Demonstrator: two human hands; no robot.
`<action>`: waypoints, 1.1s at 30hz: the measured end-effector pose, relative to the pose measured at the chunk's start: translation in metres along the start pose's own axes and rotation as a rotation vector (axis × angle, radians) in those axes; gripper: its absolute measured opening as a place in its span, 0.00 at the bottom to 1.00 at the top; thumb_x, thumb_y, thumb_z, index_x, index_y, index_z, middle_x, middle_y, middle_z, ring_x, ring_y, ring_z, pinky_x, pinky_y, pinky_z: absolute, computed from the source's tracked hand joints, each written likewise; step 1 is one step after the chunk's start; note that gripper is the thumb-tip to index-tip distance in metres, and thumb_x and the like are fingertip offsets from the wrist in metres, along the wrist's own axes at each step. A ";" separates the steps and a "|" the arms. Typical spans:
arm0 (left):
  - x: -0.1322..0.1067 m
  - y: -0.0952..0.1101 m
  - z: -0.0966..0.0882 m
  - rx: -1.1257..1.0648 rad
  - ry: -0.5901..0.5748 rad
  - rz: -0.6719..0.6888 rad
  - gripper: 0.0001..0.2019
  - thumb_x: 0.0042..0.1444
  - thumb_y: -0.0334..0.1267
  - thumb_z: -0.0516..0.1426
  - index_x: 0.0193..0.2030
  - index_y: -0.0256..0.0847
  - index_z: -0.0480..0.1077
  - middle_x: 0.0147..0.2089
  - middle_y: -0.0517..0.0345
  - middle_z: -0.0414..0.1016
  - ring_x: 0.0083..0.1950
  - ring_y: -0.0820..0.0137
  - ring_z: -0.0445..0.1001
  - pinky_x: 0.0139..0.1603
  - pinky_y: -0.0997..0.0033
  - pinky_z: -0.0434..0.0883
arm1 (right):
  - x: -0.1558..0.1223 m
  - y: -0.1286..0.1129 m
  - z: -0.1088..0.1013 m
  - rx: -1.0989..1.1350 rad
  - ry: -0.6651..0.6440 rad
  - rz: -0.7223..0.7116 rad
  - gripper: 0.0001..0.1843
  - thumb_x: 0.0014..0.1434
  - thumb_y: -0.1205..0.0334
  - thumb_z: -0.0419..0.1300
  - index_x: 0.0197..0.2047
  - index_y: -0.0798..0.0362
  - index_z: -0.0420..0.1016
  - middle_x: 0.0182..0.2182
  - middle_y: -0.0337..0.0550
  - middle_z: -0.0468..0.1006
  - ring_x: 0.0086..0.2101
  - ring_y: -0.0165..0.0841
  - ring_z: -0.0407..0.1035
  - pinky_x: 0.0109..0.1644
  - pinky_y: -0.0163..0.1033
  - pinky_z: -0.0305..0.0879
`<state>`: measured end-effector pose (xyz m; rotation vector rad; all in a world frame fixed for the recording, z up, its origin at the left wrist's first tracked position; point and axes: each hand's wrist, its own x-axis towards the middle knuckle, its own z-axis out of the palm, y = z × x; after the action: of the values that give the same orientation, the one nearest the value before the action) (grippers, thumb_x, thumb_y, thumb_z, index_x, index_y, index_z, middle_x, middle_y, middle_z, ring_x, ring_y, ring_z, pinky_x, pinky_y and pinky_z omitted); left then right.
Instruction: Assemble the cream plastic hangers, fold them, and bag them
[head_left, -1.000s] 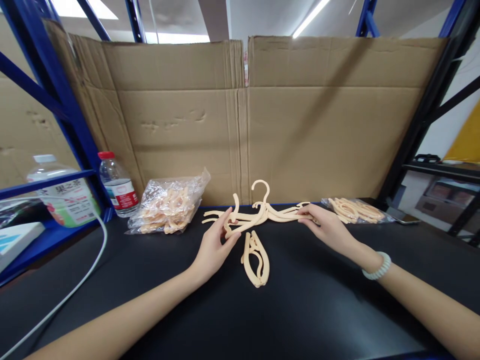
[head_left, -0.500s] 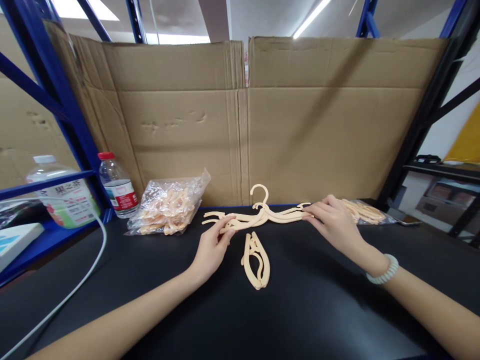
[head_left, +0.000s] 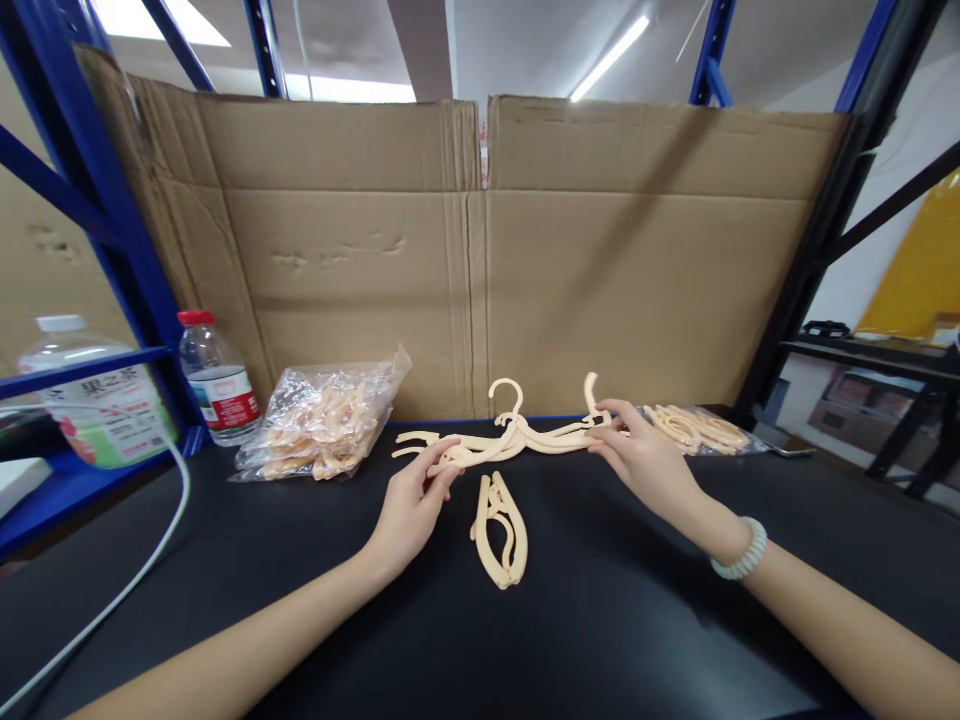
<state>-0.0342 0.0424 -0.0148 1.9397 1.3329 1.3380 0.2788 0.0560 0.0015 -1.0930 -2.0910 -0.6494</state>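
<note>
The left hand (head_left: 409, 502) and right hand (head_left: 646, 458) reach forward — each pinching an end of curvy, cream plastic hangers (head_left: 517, 437).

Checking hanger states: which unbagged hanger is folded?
The folded hanger lying alone on the black tabletop, nearest the camera; the unfolded hangers behind it spread wide.

1 curved piece (head_left: 590, 388) now stands upright at the right end of the hanger (head_left: 489, 454), beside the right hand (head_left: 646, 462); 1.0 s ago, 1 stood near the left hand (head_left: 407, 505) instead, and 0.5 s ago neither did. The view has shifted, showing less of the white box (head_left: 21, 482).
</note>
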 end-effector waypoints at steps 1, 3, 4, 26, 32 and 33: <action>0.000 0.000 0.000 -0.001 0.001 0.001 0.24 0.58 0.47 0.52 0.57 0.35 0.68 0.33 0.56 0.76 0.28 0.70 0.70 0.34 0.70 0.68 | 0.000 0.000 0.002 0.081 0.021 0.024 0.13 0.68 0.62 0.51 0.39 0.54 0.76 0.52 0.54 0.67 0.39 0.38 0.71 0.41 0.44 0.71; 0.000 0.000 0.000 -0.001 0.002 0.007 0.24 0.58 0.47 0.52 0.56 0.36 0.69 0.33 0.56 0.75 0.27 0.70 0.70 0.34 0.70 0.68 | 0.000 0.001 0.005 0.247 0.074 0.080 0.11 0.66 0.62 0.53 0.39 0.54 0.77 0.51 0.53 0.66 0.38 0.37 0.71 0.41 0.45 0.72; 0.000 0.000 0.000 0.000 0.000 0.013 0.24 0.58 0.47 0.52 0.56 0.36 0.69 0.33 0.57 0.75 0.27 0.70 0.70 0.34 0.70 0.68 | 0.000 0.002 0.006 0.331 0.095 0.113 0.11 0.65 0.62 0.54 0.39 0.53 0.77 0.51 0.53 0.66 0.38 0.37 0.71 0.40 0.45 0.73; 0.003 0.019 0.004 -0.689 0.129 -0.296 0.18 0.44 0.44 0.66 0.39 0.36 0.72 0.30 0.63 0.72 0.31 0.76 0.70 0.37 0.75 0.71 | 0.003 -0.003 0.006 1.647 -0.005 0.874 0.20 0.48 0.57 0.73 0.44 0.52 0.79 0.34 0.42 0.79 0.36 0.31 0.71 0.44 0.36 0.70; -0.009 0.039 0.006 -0.693 0.041 -0.392 0.16 0.44 0.45 0.66 0.34 0.36 0.71 0.30 0.60 0.72 0.33 0.73 0.72 0.30 0.77 0.72 | 0.006 -0.021 0.002 1.727 0.060 0.856 0.15 0.46 0.60 0.75 0.32 0.52 0.74 0.30 0.38 0.78 0.32 0.28 0.71 0.40 0.33 0.70; -0.012 0.042 0.008 -0.688 0.000 -0.387 0.16 0.45 0.46 0.66 0.34 0.36 0.72 0.31 0.59 0.73 0.33 0.73 0.72 0.31 0.76 0.73 | 0.006 -0.026 0.000 1.715 0.034 0.836 0.14 0.47 0.60 0.75 0.31 0.53 0.74 0.30 0.39 0.78 0.32 0.28 0.71 0.39 0.33 0.70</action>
<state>-0.0086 0.0146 0.0079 1.1559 0.9906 1.3543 0.2543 0.0452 0.0034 -0.6406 -1.1391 1.2956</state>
